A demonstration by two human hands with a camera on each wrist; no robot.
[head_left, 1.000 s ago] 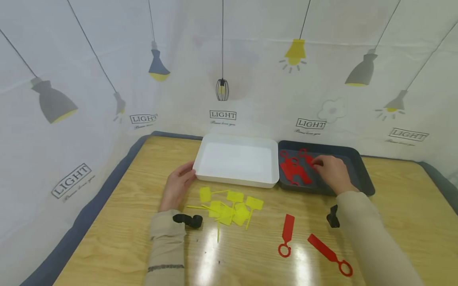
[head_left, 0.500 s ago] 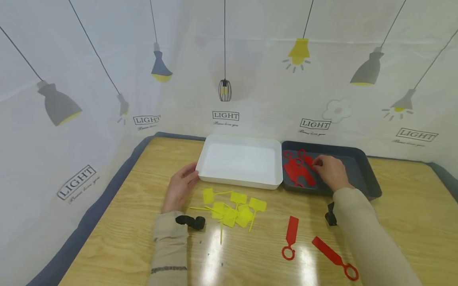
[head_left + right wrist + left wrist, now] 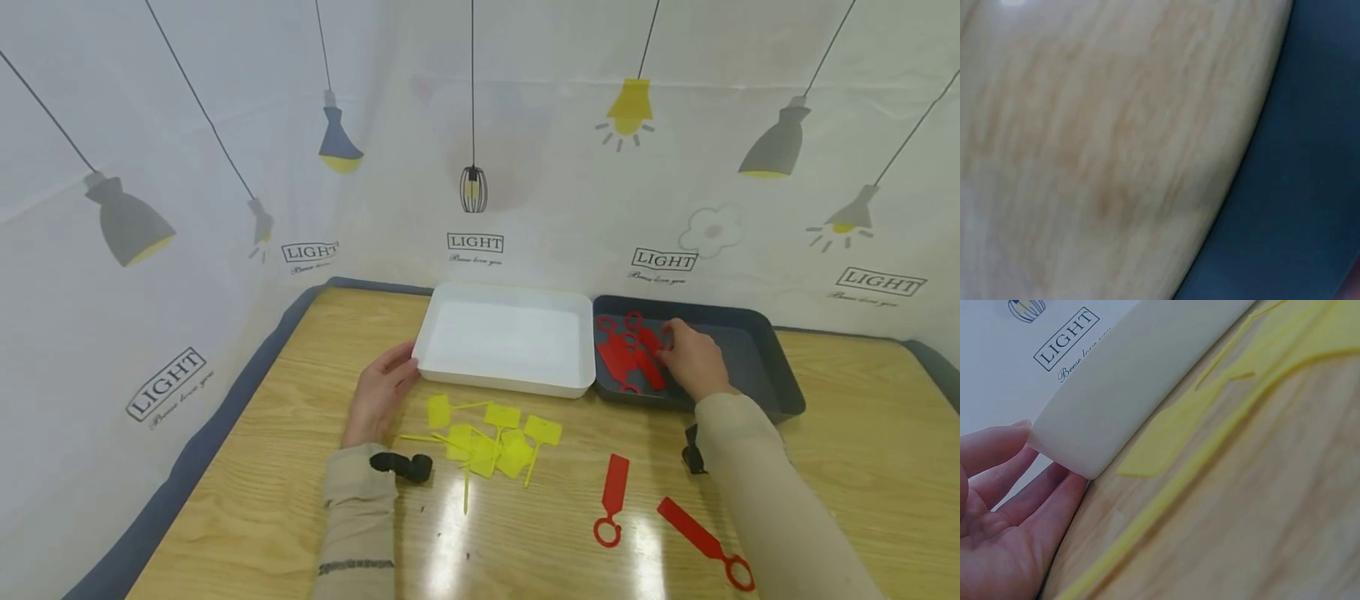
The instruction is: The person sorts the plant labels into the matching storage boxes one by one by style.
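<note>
In the head view my left hand touches the left front corner of a white tray. The left wrist view has its thumb and extended fingers against the outer wall of the white tray. My right hand is inside the dark grey tray, thumb and forefinger apart beside a red ring tag. More red ring tags overlap at that tray's left end. The right wrist view has mostly table and the dark tray's wall; the right fingers are out of sight there.
Several yellow plant labels lie in a loose heap before the white tray. Two red ring tags, one upright in view and one slanted, lie on the wooden table. A printed cloth hangs behind.
The right thumb and forefinger have parted from the red ring tag they pinched, which now lies among the others in the dark tray. The left hand stays at the white tray; the head view shifts slightly.
</note>
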